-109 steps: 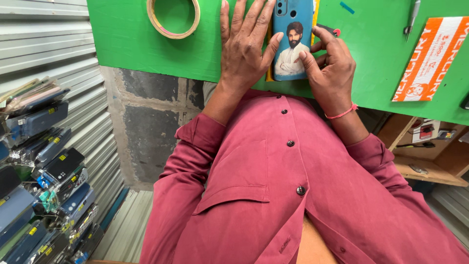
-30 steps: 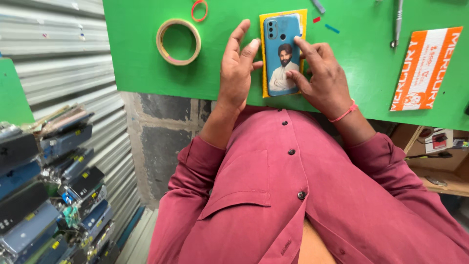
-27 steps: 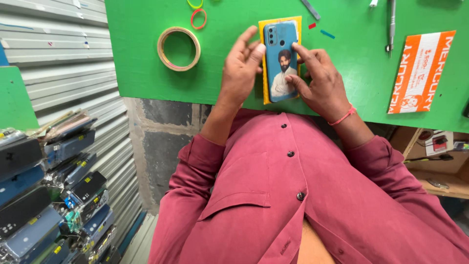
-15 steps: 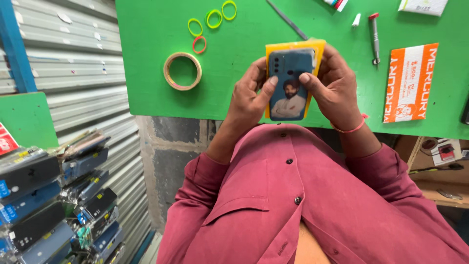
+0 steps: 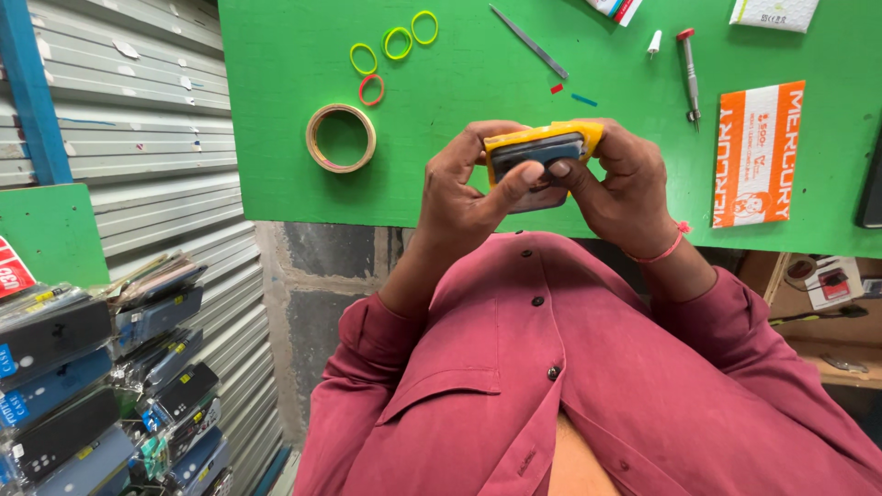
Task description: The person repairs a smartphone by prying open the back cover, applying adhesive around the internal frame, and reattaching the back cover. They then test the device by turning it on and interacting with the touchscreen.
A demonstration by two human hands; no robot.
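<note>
The phone [image 5: 537,158], fitted in a yellow case [image 5: 551,136], was held edge-on above the near edge of the green bench [image 5: 459,174], clear of its surface. The left hand [image 5: 464,193] and right hand [image 5: 620,188] each clasped one end, thumbs pressed on the upper face. The unit appeared light, rigid and probably fragile at the glass; the case looked pliable and grippy. Holding by the long edges seemed safest. A tape roll [image 5: 341,138] and rubber bands [image 5: 390,46] lay well apart to the left, a screwdriver [image 5: 689,69] to the right.
</note>
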